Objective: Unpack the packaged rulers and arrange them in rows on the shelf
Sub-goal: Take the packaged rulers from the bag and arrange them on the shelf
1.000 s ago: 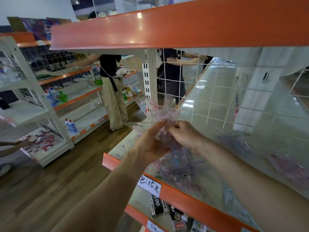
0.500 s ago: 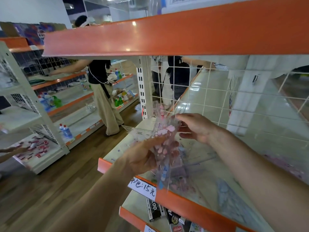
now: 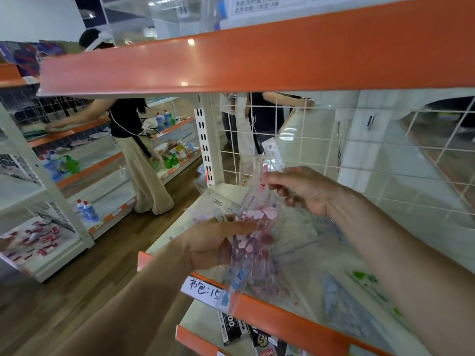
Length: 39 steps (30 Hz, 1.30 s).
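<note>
Shelving: an orange-edged shelf (image 3: pixel 295 322) backed by wire mesh (image 3: pixel 295 140) is faced.
Ruler packet (image 3: pixel 254 227): held upright just above the shelf front, top end raised.
Left hand (image 3: pixel 213 242): curled round the packet's lower part, so it is steadied.
Right hand (image 3: pixel 305 191): fingertips (image 3: pixel 268 179) pinched on the top end, apparently so that it can be opened.

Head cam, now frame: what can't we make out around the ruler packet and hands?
Ruler count in the ruler packet: head view, clear layers overlap, blurred.
Left hand: head view, fingers hidden behind the packet.
Right hand pinch at the packet's top: ruler or wrapper unclear, motion blur.
Price tag: packet covers its right end.
</note>
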Motion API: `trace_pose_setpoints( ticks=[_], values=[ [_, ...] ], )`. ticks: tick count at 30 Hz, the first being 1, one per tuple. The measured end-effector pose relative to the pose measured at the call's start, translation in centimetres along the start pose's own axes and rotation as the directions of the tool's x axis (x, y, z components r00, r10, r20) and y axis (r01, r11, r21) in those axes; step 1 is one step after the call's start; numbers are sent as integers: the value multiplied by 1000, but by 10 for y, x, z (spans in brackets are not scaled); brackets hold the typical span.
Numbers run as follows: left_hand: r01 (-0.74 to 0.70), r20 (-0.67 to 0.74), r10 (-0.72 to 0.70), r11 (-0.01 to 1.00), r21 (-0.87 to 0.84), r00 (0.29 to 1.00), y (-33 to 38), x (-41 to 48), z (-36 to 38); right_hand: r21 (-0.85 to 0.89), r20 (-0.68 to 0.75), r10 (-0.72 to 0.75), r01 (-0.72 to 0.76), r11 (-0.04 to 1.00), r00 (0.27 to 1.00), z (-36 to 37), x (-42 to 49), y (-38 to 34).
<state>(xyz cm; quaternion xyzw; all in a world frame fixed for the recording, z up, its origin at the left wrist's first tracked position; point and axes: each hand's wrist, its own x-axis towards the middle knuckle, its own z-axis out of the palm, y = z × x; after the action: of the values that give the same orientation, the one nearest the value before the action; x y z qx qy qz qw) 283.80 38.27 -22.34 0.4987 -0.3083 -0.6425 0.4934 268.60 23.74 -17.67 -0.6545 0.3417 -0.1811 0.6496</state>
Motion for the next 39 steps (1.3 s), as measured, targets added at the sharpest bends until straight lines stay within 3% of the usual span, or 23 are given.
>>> trace_pose_setpoints(
  ticks=[3, 7, 12, 16, 19, 21, 23, 25, 27, 29, 32, 36, 39],
  values=[
    [3, 50, -1, 999, -37, 999, 4, 3, 16, 25, -173, -26, 30, 999, 985, -15, -6, 8],
    [15, 118, -9, 999, -51, 993, 4, 14, 40, 188, -373, -19, 96, 977, 928, -44, -24, 15],
    [63, 216, -83, 993, 96, 973, -2, 29, 83, 129, -309, 33, 8, 992, 950, -72, -58, 27],
    [69, 263, -100, 990, 124, 960, -4, 46, 121, 260, -416, -42, 163, 952, 909, -113, -96, 29],
    [64, 264, -87, 994, 93, 961, -6, 54, 147, 448, -515, -13, 282, 849, 857, -158, -137, 35],
    [60, 283, -78, 996, 70, 956, -12, 61, 164, 474, -550, 6, 306, 825, 835, -192, -169, 44],
    [55, 328, -72, 997, 62, 942, -18, 69, 180, 367, -603, 76, 192, 910, 794, -223, -195, 57],
    [66, 333, -89, 995, 78, 939, -27, 79, 199, 126, -686, 122, -48, 991, 718, -247, -217, 71],
    [72, 334, -100, 993, 94, 937, -33, 84, 217, -110, -707, 121, -278, 954, 697, -258, -231, 87],
    [89, 303, -106, 994, 70, 947, -38, 87, 235, -244, -674, 146, -405, 881, 724, -256, -238, 101],
    [118, 255, -134, 990, 75, 958, -45, 93, 249, -328, -651, 171, -477, 815, 739, -250, -234, 117],
    [132, 226, -139, 990, 45, 964, -49, 94, 252, -407, -701, 134, -548, 731, 701, -257, -232, 112],
    [133, 225, -128, 991, -4, 966, -53, 98, 246, -424, -710, 89, -525, 738, 698, -259, -240, 100]
  ],
)
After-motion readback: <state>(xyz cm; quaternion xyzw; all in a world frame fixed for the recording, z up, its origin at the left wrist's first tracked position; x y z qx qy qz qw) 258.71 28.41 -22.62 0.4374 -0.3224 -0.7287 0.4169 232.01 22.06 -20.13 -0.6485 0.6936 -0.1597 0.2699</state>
